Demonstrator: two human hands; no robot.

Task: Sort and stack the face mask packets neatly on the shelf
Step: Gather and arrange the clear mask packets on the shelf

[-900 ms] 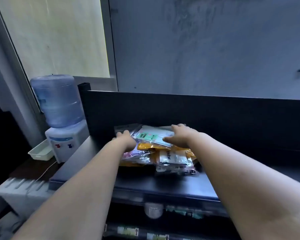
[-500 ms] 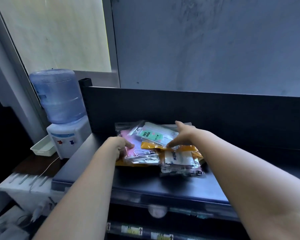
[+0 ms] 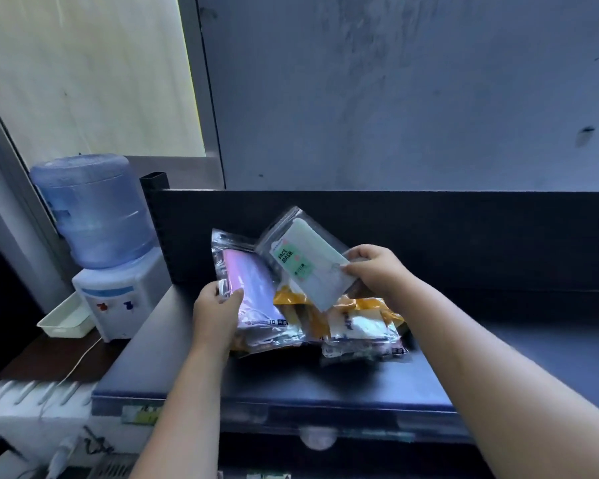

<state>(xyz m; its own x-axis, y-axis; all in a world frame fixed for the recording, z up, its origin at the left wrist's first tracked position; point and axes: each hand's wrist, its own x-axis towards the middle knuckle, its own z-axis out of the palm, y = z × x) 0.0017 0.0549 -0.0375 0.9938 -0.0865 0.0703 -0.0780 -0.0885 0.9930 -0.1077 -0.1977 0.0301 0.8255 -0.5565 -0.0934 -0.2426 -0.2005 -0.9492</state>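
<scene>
Observation: the face mask packets lie in one loose pile [image 3: 325, 326] on the black top board of the shelf [image 3: 291, 382], close to its upright back panel [image 3: 446, 236]. All positions below are given from that pile.

Right hand [image 3: 377, 271]: at the pile's far right. Its thumb is on the front and its fingers are curled behind the lower right edge of the green-label packet [image 3: 305, 267], printed "FACE MASK". The packet is raised above the pile and tilted, with its lower corner hanging over the orange packets [image 3: 291, 300]. Judgement: it is held clear so that it can be read and assigned to its kind.

Left hand [image 3: 215, 309]: at the pile's left edge. Its fingers are closed on the near left edge of the pink packet [image 3: 253, 288], thumb on top. The packet's far end slopes upward; whether it leans on the back panel cannot be told. Judgement: this grip either steadies the pile or separates the pink packet as a second lot.

At the pile's near right, a white packet [image 3: 360, 335] lies flat on others, overlapping and askew.

Status: sorting is at an early stage and no tidy stack is formed yet. Risk: the glossy sleeves are likely to slide when stacked.

Well left of the pile, off the shelf, stands a water dispenser [image 3: 101, 236] with a white tray [image 3: 63, 321] just beside it.
</scene>
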